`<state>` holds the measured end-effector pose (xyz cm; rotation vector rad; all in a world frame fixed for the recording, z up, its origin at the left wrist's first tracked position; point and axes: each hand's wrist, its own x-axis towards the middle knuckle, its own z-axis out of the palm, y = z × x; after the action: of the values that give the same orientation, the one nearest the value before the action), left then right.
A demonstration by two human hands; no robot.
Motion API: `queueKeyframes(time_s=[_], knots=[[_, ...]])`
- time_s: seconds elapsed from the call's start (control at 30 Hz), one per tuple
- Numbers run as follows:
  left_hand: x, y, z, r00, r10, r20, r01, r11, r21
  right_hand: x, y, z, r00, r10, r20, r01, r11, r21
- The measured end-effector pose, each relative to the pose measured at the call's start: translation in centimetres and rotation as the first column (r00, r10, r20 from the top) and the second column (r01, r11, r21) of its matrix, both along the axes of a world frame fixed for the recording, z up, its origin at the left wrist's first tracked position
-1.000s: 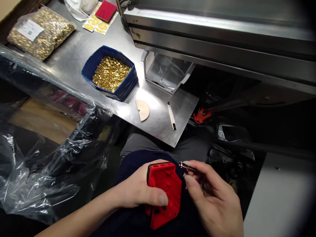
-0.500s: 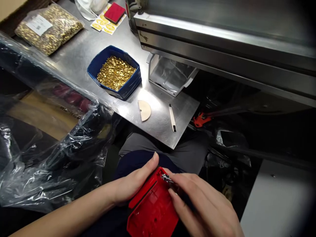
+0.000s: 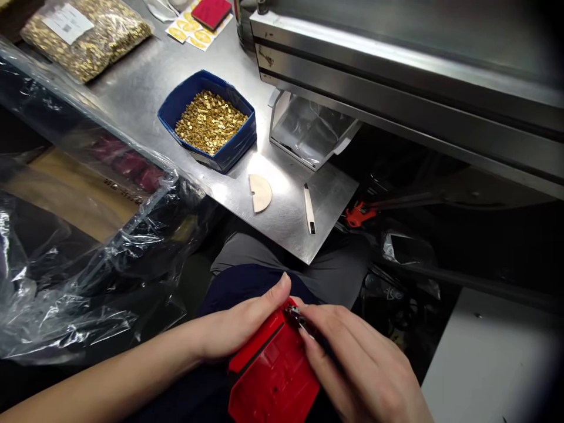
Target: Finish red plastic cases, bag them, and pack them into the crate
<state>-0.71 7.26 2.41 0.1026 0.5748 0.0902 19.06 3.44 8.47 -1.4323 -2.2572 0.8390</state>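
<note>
Over my lap, my left hand grips a red moulded plastic part by its upper left side, thumb raised along the edge. The part is tilted, with its hollow ribbed face towards me and a long dark slot down one side. My right hand is closed around a small tool with shiny metal jaws, apparently nippers. Their jaws are at the top corner of the red part. The handles are mostly hidden by my fingers.
On the metal table are a blue bin of small brass pieces, a pale half-disc, a white pen-like cutter and a grey bin. A bag of brass pieces lies behind. Plastic film drapes a box at left.
The nippers' jaws have moved slightly up and left, deeper into the red part's top corner, and my right hand has followed. The view has shifted a little.
</note>
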Motion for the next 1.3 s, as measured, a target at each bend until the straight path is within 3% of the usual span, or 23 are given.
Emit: queueKeyframes(time_s=[0.23,0.47,0.67,0.73,0.8,0.9,0.97,1.07,1.13,1.2,1.3], knots=[[0.1,0.3,0.0,1.000,-0.008,0.009,0.007,0.999,0.045,-0.1,0.4,-0.1,0.993,0.055,0.102,-0.061,0.997,0.050],[-0.1,0.6,-0.2,0.998,-0.061,0.017,0.058,0.989,0.135,-0.2,-0.4,-1.0,0.992,0.016,0.121,-0.037,0.983,0.180],[-0.2,0.8,-0.1,0.997,-0.068,0.030,0.062,0.985,0.161,0.0,0.8,0.0,0.984,0.104,0.141,-0.122,0.984,0.127],[-0.2,0.8,-0.2,0.998,-0.063,0.031,0.057,0.986,0.155,0.4,0.8,0.1,0.999,0.034,0.037,-0.037,0.994,0.101],[-0.2,0.8,-0.2,0.998,-0.067,0.018,0.063,0.984,0.169,1.1,0.5,0.1,0.983,-0.174,-0.056,0.178,0.981,0.078],[-0.1,0.7,-0.2,0.997,-0.061,-0.037,0.066,0.986,0.156,2.2,-0.3,-0.3,0.832,-0.552,-0.059,0.549,0.834,-0.057],[0.2,0.6,0.0,0.997,-0.028,-0.073,0.035,0.995,0.093,2.7,-0.7,-0.8,0.735,-0.678,-0.019,0.662,0.722,-0.201],[0.6,0.2,0.1,0.990,0.102,-0.099,-0.101,0.995,0.011,2.9,-0.8,-2.3,0.655,-0.755,-0.034,0.704,0.626,-0.335],[0.7,-0.1,0.0,0.973,0.199,-0.119,-0.201,0.979,-0.007,2.8,-0.4,-4.4,0.612,-0.787,-0.076,0.721,0.595,-0.356],[0.5,-0.3,0.0,0.962,0.242,-0.126,-0.245,0.969,-0.009,2.6,0.1,-7.5,0.636,-0.768,-0.074,0.707,0.619,-0.341],[0.1,-0.4,0.0,0.967,0.235,-0.101,-0.240,0.970,-0.034,2.4,1.0,-12.6,0.751,-0.658,0.048,0.624,0.684,-0.377]])
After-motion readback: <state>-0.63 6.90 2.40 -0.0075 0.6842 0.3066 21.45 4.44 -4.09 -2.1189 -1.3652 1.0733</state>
